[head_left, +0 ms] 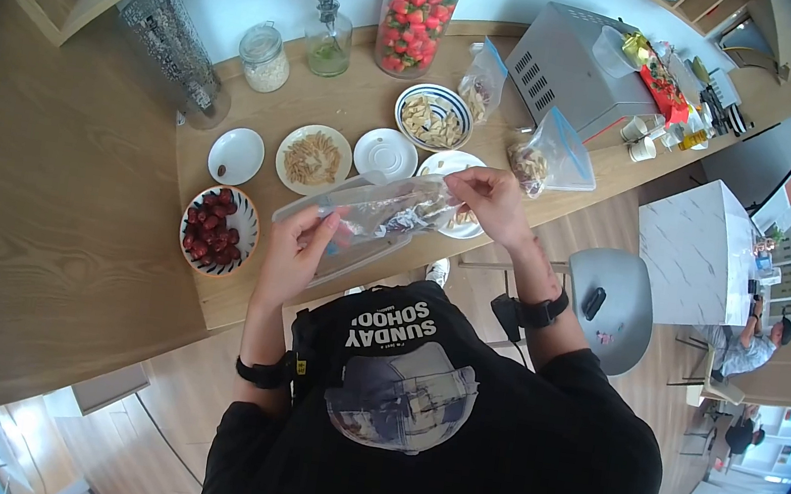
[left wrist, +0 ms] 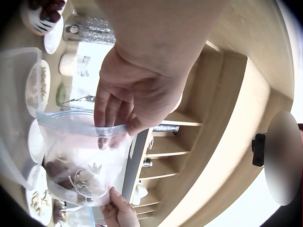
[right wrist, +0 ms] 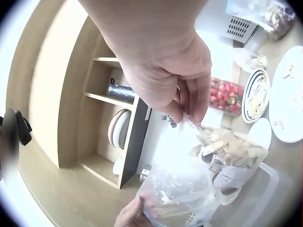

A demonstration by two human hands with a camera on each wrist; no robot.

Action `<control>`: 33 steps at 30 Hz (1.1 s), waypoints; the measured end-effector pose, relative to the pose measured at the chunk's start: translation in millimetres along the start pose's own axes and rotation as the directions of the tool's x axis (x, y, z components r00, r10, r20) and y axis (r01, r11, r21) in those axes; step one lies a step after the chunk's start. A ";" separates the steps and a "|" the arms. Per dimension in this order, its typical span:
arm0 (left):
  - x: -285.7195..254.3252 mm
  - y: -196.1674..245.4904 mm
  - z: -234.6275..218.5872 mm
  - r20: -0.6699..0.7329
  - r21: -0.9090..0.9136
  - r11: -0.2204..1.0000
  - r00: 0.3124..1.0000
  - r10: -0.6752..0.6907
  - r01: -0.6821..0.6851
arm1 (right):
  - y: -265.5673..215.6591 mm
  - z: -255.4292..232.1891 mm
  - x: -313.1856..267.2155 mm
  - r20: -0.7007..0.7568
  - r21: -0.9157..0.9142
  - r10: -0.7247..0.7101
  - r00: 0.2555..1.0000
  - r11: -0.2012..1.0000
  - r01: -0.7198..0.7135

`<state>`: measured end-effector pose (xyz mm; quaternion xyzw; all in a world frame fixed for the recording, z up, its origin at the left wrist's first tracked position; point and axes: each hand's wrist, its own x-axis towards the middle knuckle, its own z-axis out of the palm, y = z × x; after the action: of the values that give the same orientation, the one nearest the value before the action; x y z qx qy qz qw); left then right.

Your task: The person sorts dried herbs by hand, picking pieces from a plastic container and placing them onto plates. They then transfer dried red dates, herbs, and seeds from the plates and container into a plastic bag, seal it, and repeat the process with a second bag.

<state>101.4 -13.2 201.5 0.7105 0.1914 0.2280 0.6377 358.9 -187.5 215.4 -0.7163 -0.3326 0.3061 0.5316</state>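
A clear zip bag [head_left: 391, 208] is stretched between the two hands, tilted over the counter. Pale slices and darker pieces show inside it in the right wrist view. My left hand [head_left: 295, 254] pinches the bag's zip edge between thumb and fingers. At the opposite end, my right hand [head_left: 496, 203] pinches a bottom corner, and the slices bunch close to those fingertips. Below the bag sits a clear plastic container [head_left: 359, 260], partly covered by it. Behind the right hand, a white plate [head_left: 439, 161] with pale pieces is partly hidden.
Along the counter stand a bowl [head_left: 252, 233] of dark red dates, a small white dish [head_left: 236, 154], a plate [head_left: 282, 160] of pale strips, a saucer [head_left: 386, 154] and a blue-ringed bowl [head_left: 400, 113]. Farther back are a strawberry jar [head_left: 413, 35], a filled bag [head_left: 537, 161] and a microwave [head_left: 574, 66].
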 end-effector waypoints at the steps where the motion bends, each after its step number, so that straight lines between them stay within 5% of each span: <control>1: -0.9 -5.2 -1.6 0.007 -0.017 0.999 1.000 -0.028 0.028 | -3.5 -0.2 0.2 -0.012 -0.054 -0.014 1.000 0.998 0.014; 9: -12.9 -51.3 -18.1 0.089 -0.002 0.993 0.989 -0.116 0.116 | -1.1 13.1 5.0 -0.041 -0.232 -0.162 0.986 0.961 0.148; 12: -18.2 -60.6 -28.1 0.091 0.071 0.992 0.990 -0.106 0.100 | -13.3 20.5 2.4 -0.020 -0.305 -0.175 0.984 0.939 0.161; 15: -21.1 -59.9 -35.3 0.106 0.284 0.938 0.966 -0.234 0.196 | -9.0 28.5 5.5 0.003 -0.301 -0.272 0.962 0.917 0.260; 17: -22.4 -53.2 -33.1 -0.102 0.439 0.872 0.977 -0.189 0.215 | -11.4 33.6 5.9 0.014 -0.333 -0.291 0.957 0.901 0.279; 18: -21.1 -48.0 -30.8 -0.095 0.439 0.873 0.977 -0.188 0.211 | -13.4 36.3 5.4 0.031 -0.333 -0.297 0.955 0.897 0.290; 21: -12.5 -24.1 -16.9 -0.076 0.566 0.823 0.997 -0.007 0.049 | -17.5 44.9 4.0 0.053 -0.343 -0.310 0.949 0.887 0.309; 23: -0.3 -6.3 0.7 0.095 0.620 0.752 0.973 0.212 -0.225 | -21.4 52.8 3.1 0.065 -0.351 -0.336 0.940 0.874 0.337; 26: 13.0 1.2 28.9 0.176 0.602 0.735 0.950 0.259 -0.312 | -22.9 63.0 1.9 0.117 -0.360 -0.338 0.934 0.862 0.357; 33: 33.8 -20.5 40.0 0.089 0.680 0.723 0.993 0.079 -0.118 | -6.0 64.0 1.4 0.139 -0.244 -0.299 0.944 0.914 0.325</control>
<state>152.3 -24.6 180.5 0.9103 0.2066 0.1557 0.3231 308.2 -149.5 205.2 -0.7023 -0.5061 0.2052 0.4566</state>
